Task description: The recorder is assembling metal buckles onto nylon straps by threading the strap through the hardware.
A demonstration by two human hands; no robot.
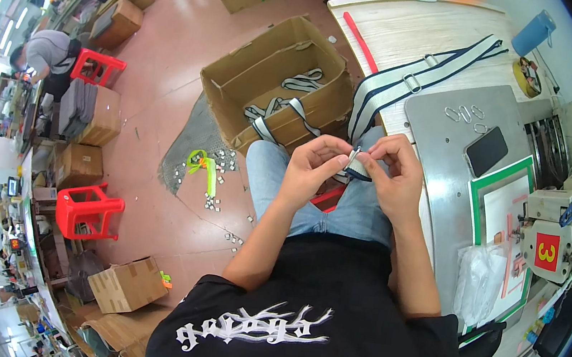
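Observation:
Over my lap, my left hand [312,171] pinches a small metal buckle [354,156] between thumb and fingertips. Against it, my right hand [396,175] grips the end of a white and navy webbing strap [357,169]. How far the strap is threaded through the buckle is hidden by my fingers. Another length of striped webbing [382,94] with metal slider buckles [412,83] runs from the tabletop down beside my right knee. Several loose oval metal rings [463,114] lie on the grey metal plate of the sewing table [439,115].
An open cardboard box [227,102] with striped straps [302,79] inside stands before my knees. On the table lie a phone [486,151], a red strip [360,42] and a green-edged frame [471,210], beside a sewing machine [548,245]. Red stools [86,211] and a co-worker [49,57] are at the left.

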